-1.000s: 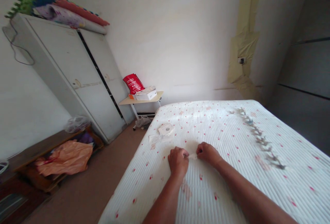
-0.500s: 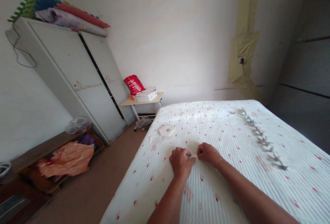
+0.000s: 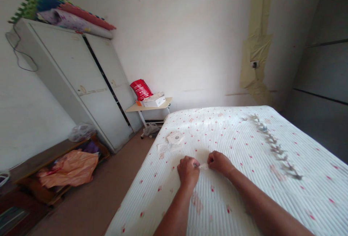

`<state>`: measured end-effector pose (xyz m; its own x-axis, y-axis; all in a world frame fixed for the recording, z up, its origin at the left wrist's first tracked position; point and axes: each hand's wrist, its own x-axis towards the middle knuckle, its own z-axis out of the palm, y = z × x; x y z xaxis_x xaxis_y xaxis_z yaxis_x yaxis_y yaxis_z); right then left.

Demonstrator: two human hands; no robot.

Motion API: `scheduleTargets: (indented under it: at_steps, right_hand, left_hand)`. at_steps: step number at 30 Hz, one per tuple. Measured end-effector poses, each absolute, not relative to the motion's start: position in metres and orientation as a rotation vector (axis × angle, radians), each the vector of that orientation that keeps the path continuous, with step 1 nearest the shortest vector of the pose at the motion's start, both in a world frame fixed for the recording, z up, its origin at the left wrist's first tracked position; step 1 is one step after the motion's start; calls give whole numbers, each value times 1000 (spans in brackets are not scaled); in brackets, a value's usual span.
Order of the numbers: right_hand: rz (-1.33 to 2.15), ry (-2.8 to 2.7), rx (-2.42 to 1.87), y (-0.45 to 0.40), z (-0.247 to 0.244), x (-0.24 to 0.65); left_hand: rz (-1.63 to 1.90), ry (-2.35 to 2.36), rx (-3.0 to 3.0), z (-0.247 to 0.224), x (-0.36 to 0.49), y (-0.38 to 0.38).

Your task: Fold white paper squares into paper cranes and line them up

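Note:
My left hand (image 3: 188,169) and my right hand (image 3: 219,161) are close together, low over the bed (image 3: 244,214). Between them a small strip of whitish folded paper (image 3: 203,166) is pinched at both ends. My left thumb and fingers close on its left end, while the right fingertips hold the other; its exact fold is too small to make out. Up and to the left lie several white paper sheets (image 3: 175,137), one with a round dark mark. On the bed's right side runs a row of small folded paper figures (image 3: 276,145), greyish and bird-like.
A small table (image 3: 149,107) with a red bag (image 3: 141,89) and a white box (image 3: 154,102) stands beyond the bed's far left corner. A grey metal cabinet (image 3: 70,69) is at the left. Nearer, an orange plastic bag (image 3: 70,169) lies on a low wooden shelf.
My left hand has shifted slightly left, and its thumb has drawn back, so more of the paper shows between the hands. The right hand has hardly moved.

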<state>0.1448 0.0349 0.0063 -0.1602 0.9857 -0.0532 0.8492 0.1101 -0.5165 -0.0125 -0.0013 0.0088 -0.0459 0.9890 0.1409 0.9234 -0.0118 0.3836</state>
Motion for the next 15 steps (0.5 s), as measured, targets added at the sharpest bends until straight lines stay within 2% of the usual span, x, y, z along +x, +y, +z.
scheduleTargets:
  at_steps: [15]
  right_hand:
    - [600, -2089, -1825, 35, 7, 142]
  left_hand:
    - [540, 2182, 1991, 16, -1, -2]
